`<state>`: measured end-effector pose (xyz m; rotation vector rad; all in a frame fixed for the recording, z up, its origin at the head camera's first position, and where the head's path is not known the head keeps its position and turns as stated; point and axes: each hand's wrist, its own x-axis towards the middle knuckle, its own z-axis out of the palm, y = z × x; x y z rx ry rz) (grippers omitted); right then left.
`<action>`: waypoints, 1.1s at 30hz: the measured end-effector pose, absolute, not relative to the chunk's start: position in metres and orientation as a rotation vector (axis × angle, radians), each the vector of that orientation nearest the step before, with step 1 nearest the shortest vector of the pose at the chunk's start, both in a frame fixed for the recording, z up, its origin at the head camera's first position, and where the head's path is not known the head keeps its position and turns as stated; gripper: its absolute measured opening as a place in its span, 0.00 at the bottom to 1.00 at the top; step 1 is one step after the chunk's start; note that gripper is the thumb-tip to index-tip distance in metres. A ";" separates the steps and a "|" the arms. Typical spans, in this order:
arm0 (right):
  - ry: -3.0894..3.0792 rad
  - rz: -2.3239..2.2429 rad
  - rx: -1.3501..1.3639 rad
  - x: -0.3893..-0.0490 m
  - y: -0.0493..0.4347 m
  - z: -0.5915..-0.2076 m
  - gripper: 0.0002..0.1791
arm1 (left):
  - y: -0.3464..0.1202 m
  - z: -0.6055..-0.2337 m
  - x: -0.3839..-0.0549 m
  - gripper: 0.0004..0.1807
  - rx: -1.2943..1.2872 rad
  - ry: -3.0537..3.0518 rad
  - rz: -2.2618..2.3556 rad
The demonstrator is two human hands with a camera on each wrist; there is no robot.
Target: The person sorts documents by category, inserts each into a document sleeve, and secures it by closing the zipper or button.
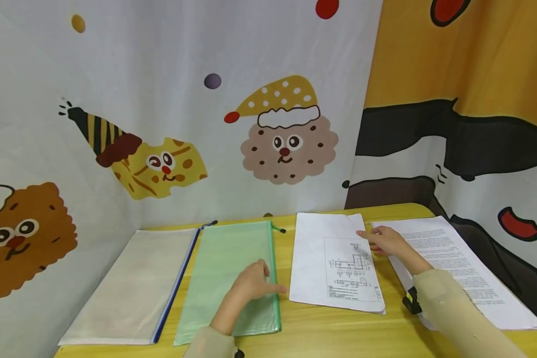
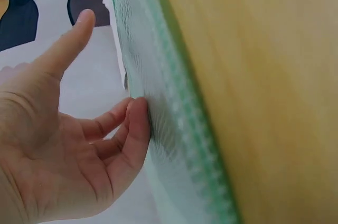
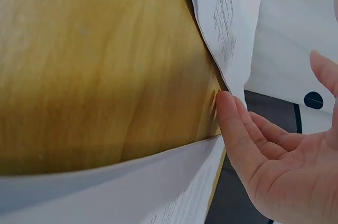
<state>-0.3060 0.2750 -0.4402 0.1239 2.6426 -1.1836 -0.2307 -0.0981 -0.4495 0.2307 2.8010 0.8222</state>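
A green mesh zipper pouch (image 1: 225, 258) lies flat on the table, its zipper edge to the right. My left hand (image 1: 250, 283) is over its right half; in the left wrist view its bent fingertips (image 2: 138, 109) rest at the mesh (image 2: 168, 102), with the thumb held away. A stack of white sheets with a technical drawing (image 1: 311, 263) lies right of the pouch. At that stack's upper right edge is my right hand (image 1: 387, 241). In the right wrist view its fingertips (image 3: 226, 100) meet the sheet edge (image 3: 232, 71), thumb spread apart.
Left of the green pouch lies a whitish zipper pouch (image 1: 130, 283) with a blue zipper. A stack of printed text pages (image 1: 456, 268) is at the right, partly under the right forearm. Behind the yellow wooden table (image 1: 331, 333) hangs a cartoon-printed curtain (image 1: 170, 89).
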 end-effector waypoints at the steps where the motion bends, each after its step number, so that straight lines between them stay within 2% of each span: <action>1: 2.635 -1.191 0.139 -0.306 0.275 -0.441 0.56 | -0.097 -0.450 -0.231 0.36 0.233 2.789 0.825; 5: 2.600 -1.233 0.195 -0.308 0.278 -0.444 0.52 | -0.094 -0.451 -0.230 0.36 0.244 2.788 0.773; 12: 2.605 -1.206 0.280 -0.312 0.277 -0.453 0.32 | -0.092 -0.450 -0.230 0.27 0.280 2.809 0.712; 16: 2.679 -1.087 0.239 -0.314 0.275 -0.458 0.24 | -0.095 -0.450 -0.230 0.21 0.319 2.790 0.758; 24: 2.764 -0.891 0.158 -0.316 0.270 -0.459 0.18 | -0.105 -0.445 -0.219 0.08 0.351 2.751 0.888; 33: 2.640 -1.154 0.146 -0.314 0.273 -0.455 0.14 | -0.109 -0.437 -0.211 0.08 0.238 2.879 0.817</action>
